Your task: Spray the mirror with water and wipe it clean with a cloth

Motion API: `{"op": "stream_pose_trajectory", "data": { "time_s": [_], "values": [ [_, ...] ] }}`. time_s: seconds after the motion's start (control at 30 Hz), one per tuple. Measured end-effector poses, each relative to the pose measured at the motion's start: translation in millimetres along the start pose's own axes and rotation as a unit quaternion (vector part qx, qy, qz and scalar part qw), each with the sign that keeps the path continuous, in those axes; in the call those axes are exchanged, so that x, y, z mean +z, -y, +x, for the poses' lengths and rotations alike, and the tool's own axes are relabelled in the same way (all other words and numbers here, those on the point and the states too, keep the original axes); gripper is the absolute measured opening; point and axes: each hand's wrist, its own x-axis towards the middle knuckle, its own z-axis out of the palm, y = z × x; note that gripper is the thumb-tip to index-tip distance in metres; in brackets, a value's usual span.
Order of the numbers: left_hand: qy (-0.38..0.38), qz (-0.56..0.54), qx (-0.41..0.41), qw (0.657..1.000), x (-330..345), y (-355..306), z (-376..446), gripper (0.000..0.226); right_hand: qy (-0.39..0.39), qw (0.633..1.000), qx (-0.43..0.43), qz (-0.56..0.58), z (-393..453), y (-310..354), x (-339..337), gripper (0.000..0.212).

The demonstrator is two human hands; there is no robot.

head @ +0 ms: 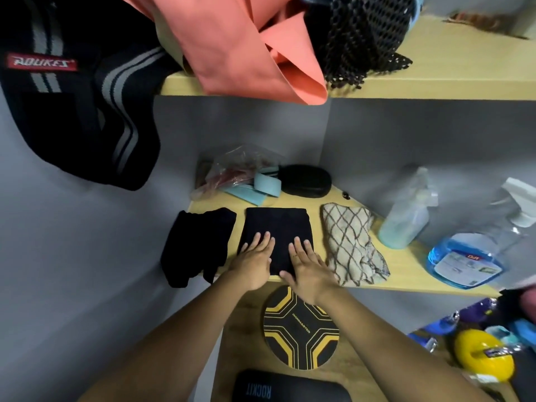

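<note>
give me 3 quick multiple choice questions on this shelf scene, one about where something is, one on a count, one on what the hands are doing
1. Where does the checked cloth lie?
A. Just right of the black cloth
B. On the top shelf
C. Under the round board

2. How many spray bottles stand on the middle shelf?
A. None
B. Two
C. Four

3. What are the hands doing?
A. Both squeeze a bottle
B. One holds the checked cloth up
C. Both lie flat on the black cloth

Answers:
1. A: the checked cloth sits beside the black cloth, between it and the pale bottle.
2. B: the pale bottle and the blue bottle are the only ones there.
3. C: the left hand and the right hand rest on it with straight fingers, no grip.
</note>
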Motion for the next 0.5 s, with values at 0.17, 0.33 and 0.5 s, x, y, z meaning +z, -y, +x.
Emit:
{"op": "stream_pose_trajectory", "data": {
  "time_s": [0.17,0.33,0.5],
  "values": [
    [-0.028,-0.016,0.004,0.999,-11.9,0.6,-18.9,0.055,-0.058,0.996,-0.009,0.062,-12.9,8.5,-13.3,0.069],
    [-0.079,-0.086,0.014,0.993,-24.2,2.5,-50.1,0.054,-0.142,0.979,-0.023,0.146,-42.1,17.8,-31.2,0.063],
    [-0.134,-0.151,0.030,0.979,-47.2,-3.0,-93.1,0.054,-0.204,0.964,-0.031,0.168,-79.9,37.1,-53.2,0.059]
  ]
}}
